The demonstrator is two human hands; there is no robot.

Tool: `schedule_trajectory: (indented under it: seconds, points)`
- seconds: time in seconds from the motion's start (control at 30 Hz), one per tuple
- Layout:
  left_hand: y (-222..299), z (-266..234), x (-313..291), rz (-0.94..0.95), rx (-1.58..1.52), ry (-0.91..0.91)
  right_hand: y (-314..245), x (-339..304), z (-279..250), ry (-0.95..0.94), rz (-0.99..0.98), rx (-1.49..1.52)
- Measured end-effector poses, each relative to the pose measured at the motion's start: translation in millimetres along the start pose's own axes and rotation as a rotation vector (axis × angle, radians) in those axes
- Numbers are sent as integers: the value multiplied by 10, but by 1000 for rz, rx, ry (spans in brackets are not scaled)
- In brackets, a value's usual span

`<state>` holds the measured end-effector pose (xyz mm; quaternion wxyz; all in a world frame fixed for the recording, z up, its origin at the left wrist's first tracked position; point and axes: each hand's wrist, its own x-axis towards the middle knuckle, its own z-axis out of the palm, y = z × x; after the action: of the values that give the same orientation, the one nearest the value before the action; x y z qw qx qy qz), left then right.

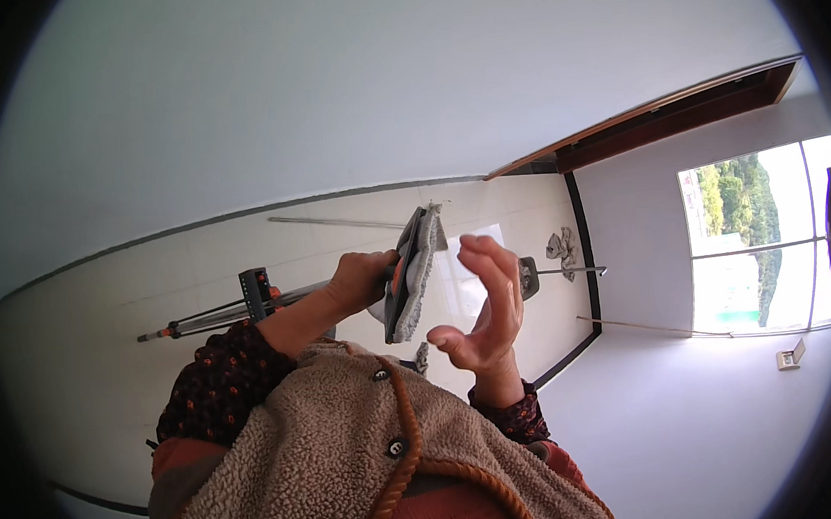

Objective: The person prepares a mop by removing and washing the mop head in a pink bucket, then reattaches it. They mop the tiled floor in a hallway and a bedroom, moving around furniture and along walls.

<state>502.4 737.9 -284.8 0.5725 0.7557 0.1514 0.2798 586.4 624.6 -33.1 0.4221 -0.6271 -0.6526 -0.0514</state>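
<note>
A flat mop head (409, 283) with a dark plate and a grey-white fluffy pad is held up in front of my chest, its long side nearly upright in view. My left hand (363, 278) is closed on the plate's left side; its fingertips are partly hidden. To the right of the pad, my right hand (492, 314) is raised and apart from it, thumb and fingers spread in a loose curve with nothing between them. A bit of the pad's fabric hangs at the top edge.
On the pale tiled floor lie a tripod-like metal stand (228, 316) at left and a thin pole (326, 222) near the wall. To the right are another mop (529, 278) and crumpled rags (561, 246). A thin stick (641, 328) reaches toward the window (758, 244).
</note>
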Motion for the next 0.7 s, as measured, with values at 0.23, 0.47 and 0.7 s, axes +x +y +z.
schedule_trajectory:
  seconds: [0.23,0.47,0.7]
  points:
    - [387,-205,254,77,298,1,-224,-78,104,-27,-78,-49]
    - [541,-251,306,72,349,-17,-297,6,43,-5,-58,-59]
    - [614,-254,317,61,427,-83,-414,32,68,126,-80,-144]
